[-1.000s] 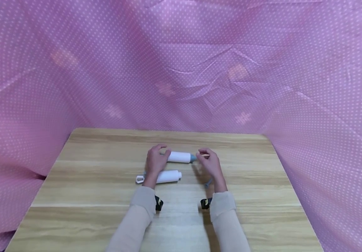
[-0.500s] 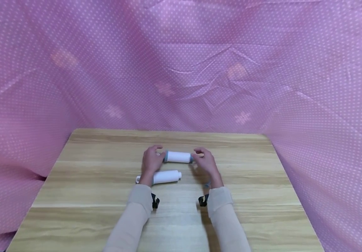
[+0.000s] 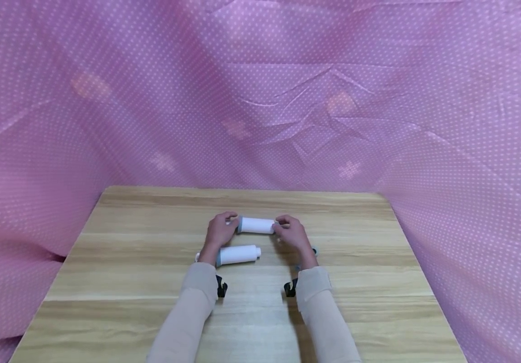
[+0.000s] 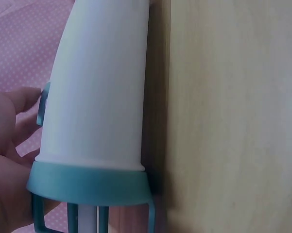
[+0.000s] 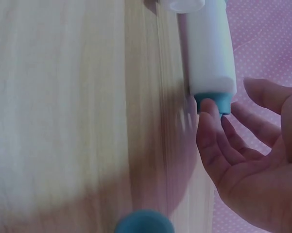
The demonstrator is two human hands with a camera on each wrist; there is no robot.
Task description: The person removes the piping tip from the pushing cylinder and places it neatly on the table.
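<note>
A large white syringe (image 3: pixel 257 225) with teal ends lies crosswise in the head view. My left hand (image 3: pixel 221 230) holds its left end between thumb and fingers, beside the teal collar (image 3: pixel 240 224). At the other end my right hand (image 3: pixel 291 232) pinches the teal tip cap (image 5: pixel 215 103), its fingertips against the cap in the right wrist view. Nearer to me lies a second white syringe (image 3: pixel 239 254), partly under my left wrist. Its teal collar (image 4: pixel 90 183) and plunger frame fill the left wrist view and hide part of my left hand (image 4: pixel 9 160).
Small teal pieces lie by my right wrist, one a ring-ended piece (image 3: pixel 316 250); a rounded teal end (image 5: pixel 145 223) shows in the right wrist view. The wooden table (image 3: pixel 120 282) meets a pink dotted cloth (image 3: pixel 260 126) at its back and sides.
My right hand has moved left, closing on the teal tip cap. My left hand slid slightly left to the syringe's end, baring its teal collar. The near syringe stays put.
</note>
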